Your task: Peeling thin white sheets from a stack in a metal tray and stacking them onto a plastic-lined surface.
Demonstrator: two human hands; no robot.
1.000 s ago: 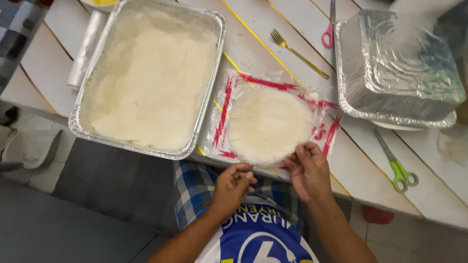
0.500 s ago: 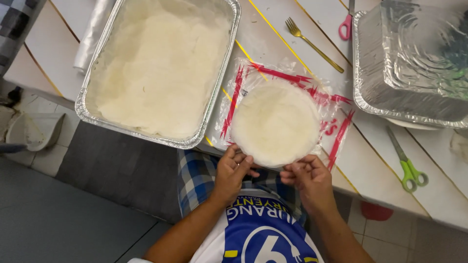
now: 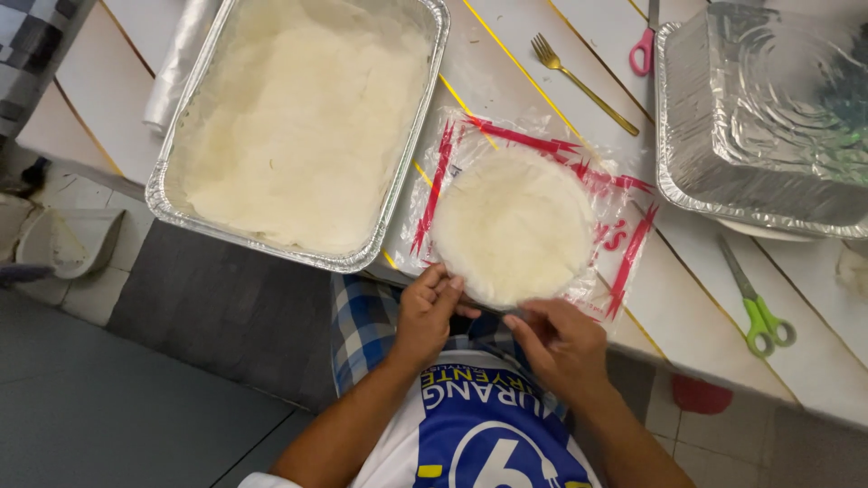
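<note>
At the bottom of the frame the left hand point(image 3: 427, 312) and the right hand point(image 3: 562, 342) meet at the near edge of a clear plastic packet with red markings point(image 3: 608, 237), which lies on the white table point(image 3: 796, 348) in the middle of the frame. Inside the packet sits a stack of round pale flatbreads point(image 3: 513, 224). The left grip is together, fingertips pinched on the packet's near edge; the right grip looks closed on the same edge just beside it, though its fingertips are partly hidden.

Low at the right lie green-handled scissors point(image 3: 758, 307). Just left of the packet, in the upper left, stands a large foil tray point(image 3: 400, 194) lined with pale dough. A gold fork point(image 3: 580, 83) lies beyond the packet. At the upper right stands a second foil tray point(image 3: 696, 172), and pink-handled scissors point(image 3: 644, 50) touch the top edge.
</note>
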